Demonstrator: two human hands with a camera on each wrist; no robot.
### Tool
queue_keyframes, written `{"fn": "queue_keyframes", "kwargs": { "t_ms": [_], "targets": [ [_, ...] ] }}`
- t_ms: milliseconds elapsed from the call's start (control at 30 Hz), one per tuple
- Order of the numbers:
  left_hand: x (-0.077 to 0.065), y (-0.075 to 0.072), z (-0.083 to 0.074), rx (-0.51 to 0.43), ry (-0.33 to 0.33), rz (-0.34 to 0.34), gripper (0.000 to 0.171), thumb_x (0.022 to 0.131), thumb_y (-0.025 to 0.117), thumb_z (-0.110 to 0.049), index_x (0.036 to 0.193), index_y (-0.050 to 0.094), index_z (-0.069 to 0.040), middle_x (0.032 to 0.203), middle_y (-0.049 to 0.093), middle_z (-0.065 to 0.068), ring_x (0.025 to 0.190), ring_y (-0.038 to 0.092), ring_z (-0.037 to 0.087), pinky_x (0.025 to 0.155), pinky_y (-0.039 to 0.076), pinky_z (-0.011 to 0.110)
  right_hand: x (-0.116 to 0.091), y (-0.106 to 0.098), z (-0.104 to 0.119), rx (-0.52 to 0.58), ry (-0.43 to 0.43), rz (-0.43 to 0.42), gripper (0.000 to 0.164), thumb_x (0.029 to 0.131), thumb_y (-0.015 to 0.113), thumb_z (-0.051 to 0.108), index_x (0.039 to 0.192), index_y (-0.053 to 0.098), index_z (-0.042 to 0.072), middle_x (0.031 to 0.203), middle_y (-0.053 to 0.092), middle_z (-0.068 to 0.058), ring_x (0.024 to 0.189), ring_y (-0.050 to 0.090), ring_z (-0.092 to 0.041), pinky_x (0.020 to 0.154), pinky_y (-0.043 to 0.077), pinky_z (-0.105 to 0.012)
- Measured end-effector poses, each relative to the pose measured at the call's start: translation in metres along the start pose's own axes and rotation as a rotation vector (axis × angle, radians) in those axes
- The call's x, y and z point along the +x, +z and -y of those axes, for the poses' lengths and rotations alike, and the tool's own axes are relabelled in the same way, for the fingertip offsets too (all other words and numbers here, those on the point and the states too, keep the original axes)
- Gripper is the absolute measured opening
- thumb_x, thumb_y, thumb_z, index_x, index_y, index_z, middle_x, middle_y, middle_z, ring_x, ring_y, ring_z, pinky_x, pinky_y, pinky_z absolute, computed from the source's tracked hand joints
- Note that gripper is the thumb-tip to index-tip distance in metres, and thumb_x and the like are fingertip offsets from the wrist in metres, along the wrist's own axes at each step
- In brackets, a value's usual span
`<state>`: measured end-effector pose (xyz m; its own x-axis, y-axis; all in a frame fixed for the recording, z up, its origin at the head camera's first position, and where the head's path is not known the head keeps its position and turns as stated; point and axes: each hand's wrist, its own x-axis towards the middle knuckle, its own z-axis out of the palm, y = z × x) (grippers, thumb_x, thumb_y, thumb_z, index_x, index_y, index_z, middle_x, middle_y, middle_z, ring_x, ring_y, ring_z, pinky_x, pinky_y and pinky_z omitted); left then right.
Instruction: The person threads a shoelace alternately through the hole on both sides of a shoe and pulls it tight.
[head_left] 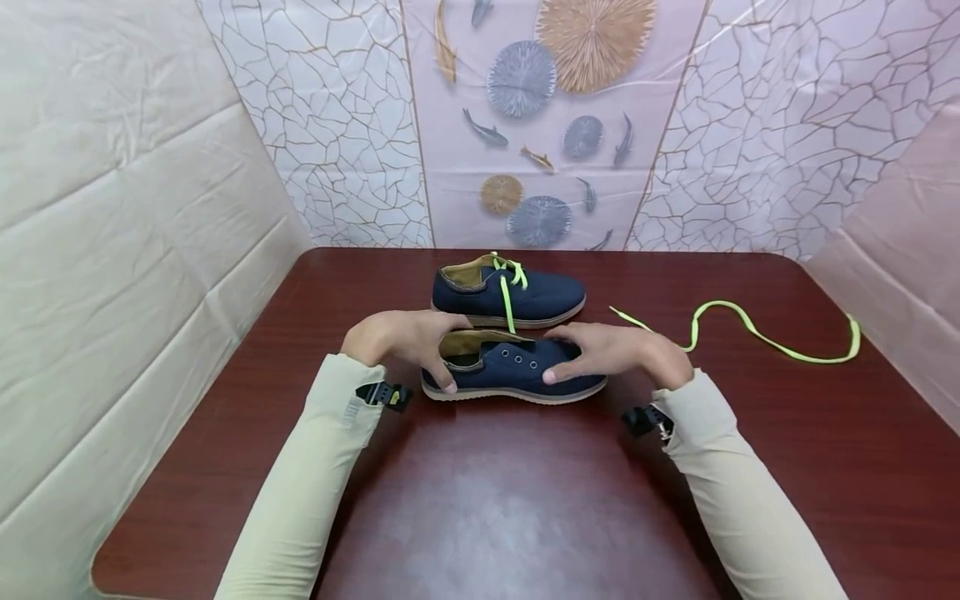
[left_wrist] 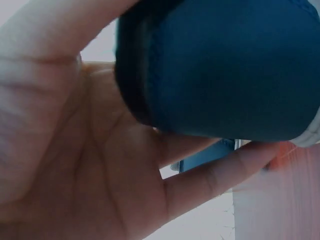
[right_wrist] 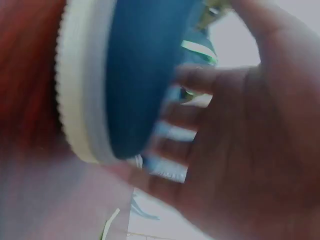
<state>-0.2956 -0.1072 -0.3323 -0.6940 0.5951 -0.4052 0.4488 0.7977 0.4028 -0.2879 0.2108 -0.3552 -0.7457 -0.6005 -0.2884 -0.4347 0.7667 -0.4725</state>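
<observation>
Eyelets sit bare on the near shoe mid-worktop, your left hand curled round its heel, right hand round its toe, so it seems not yet laced, a loose lace rightward, while the far shoe carries one.

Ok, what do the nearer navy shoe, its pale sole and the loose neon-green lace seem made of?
Nearer navy low-cut shoe: probably canvas-like cloth, given its matte, even surface.
Its pale sole: likely moulded rubber, dull, judging by the evenly toothed edge.
Loose neon-green lace: probably woven fibre, bright, lying ribbon-like in soft curves; cotton or synthetic, I can't tell.
</observation>
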Motion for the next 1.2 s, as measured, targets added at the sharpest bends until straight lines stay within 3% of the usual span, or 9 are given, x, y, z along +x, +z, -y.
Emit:
{"fn": "queue_keyframes", "kwargs": {
  "t_ms": [233,333,467,567,700,833,1000,1100,1200],
  "targets": [
    [-0.001,-0.006,-0.004,-0.02,0.118,-0.112,0.094,0.081,0.095,-0.026,0.156,0.039,-0.011,0.154,0.045,0.013,0.144,0.044,0.027,0.117,0.041,0.044,-0.014,-0.011,-0.022,-0.099,0.357,-0.281,0.054,0.104,0.065,0.041,0.132,0.061,-0.005,0.128,0.065,-0.027,0.115,0.062,-0.045,0.094,0.05,-0.064],
    [-0.002,-0.008,-0.011,0.014,0.142,-0.149,0.079,0.08,0.095,-0.024,0.142,0.047,-0.009,0.14,0.048,0.013,0.133,0.047,0.027,0.112,0.043,0.042,-0.016,-0.009,-0.037,-0.124,0.439,-0.345,0.042,0.105,0.063,0.036,0.118,0.063,-0.004,0.114,0.064,-0.027,0.103,0.062,-0.045,0.084,0.051,-0.063],
    [-0.005,-0.01,-0.024,0.078,0.133,-0.166,0.057,0.08,0.095,-0.02,0.121,0.057,-0.007,0.121,0.055,0.01,0.116,0.05,0.026,0.102,0.046,0.039,-0.014,-0.005,-0.054,-0.141,0.409,-0.342,0.035,0.107,0.06,0.027,0.11,0.06,-0.009,0.104,0.059,-0.029,0.095,0.06,-0.046,0.082,0.05,-0.057],
    [-0.004,-0.009,-0.034,0.097,0.125,-0.14,0.046,0.082,0.093,-0.015,0.117,0.064,-0.007,0.11,0.064,0.006,0.106,0.058,0.021,0.095,0.051,0.035,-0.011,-0.003,-0.062,-0.152,0.368,-0.332,0.031,0.108,0.059,0.022,0.104,0.06,-0.009,0.099,0.058,-0.028,0.09,0.059,-0.043,0.08,0.049,-0.054],
    [0.004,-0.003,-0.042,0.1,0.198,-0.107,0.043,0.088,0.088,-0.021,0.124,0.069,-0.007,0.096,0.073,0.001,0.093,0.066,0.015,0.084,0.054,0.03,-0.011,-0.003,-0.067,-0.167,0.375,-0.381,0.025,0.105,0.062,0.018,0.091,0.064,-0.002,0.093,0.06,-0.024,0.084,0.06,-0.04,0.073,0.05,-0.053],
    [0.016,0.003,-0.039,0.06,0.286,-0.146,0.034,0.096,0.081,-0.03,0.122,0.072,-0.009,0.089,0.071,-0.003,0.081,0.062,0.009,0.076,0.05,0.026,-0.012,-0.004,-0.068,-0.173,0.377,-0.399,0.019,0.102,0.066,0.013,0.088,0.067,0.001,0.086,0.06,-0.019,0.08,0.059,-0.036,0.068,0.049,-0.053],
    [0.028,0.013,-0.031,-0.032,0.403,-0.17,0.024,0.103,0.072,-0.031,0.12,0.075,-0.015,0.103,0.073,-0.007,0.087,0.063,0.005,0.084,0.051,0.025,-0.014,-0.002,-0.067,-0.156,0.378,-0.392,0.011,0.099,0.069,0.011,0.092,0.069,0.003,0.084,0.061,-0.014,0.077,0.059,-0.032,0.066,0.049,-0.049],
    [0.033,0.021,-0.028,-0.073,0.432,-0.168,0.027,0.106,0.067,-0.033,0.126,0.075,-0.016,0.116,0.073,-0.009,0.1,0.065,0.002,0.093,0.052,0.026,-0.014,0.0,-0.068,-0.129,0.378,-0.379,0.006,0.1,0.067,0.009,0.099,0.068,0.003,0.09,0.063,-0.014,0.077,0.059,-0.031,0.067,0.049,-0.046],
    [0.038,0.027,-0.026,-0.079,0.434,-0.171,0.03,0.108,0.063,-0.034,0.131,0.073,-0.017,0.124,0.072,-0.007,0.109,0.065,0.001,0.098,0.052,0.026,-0.015,0.003,-0.067,-0.101,0.359,-0.362,0.013,0.097,0.059,0.002,0.084,0.062,0.004,0.077,0.056,-0.008,0.068,0.052,-0.025,0.06,0.044,-0.038]
  ]
}}
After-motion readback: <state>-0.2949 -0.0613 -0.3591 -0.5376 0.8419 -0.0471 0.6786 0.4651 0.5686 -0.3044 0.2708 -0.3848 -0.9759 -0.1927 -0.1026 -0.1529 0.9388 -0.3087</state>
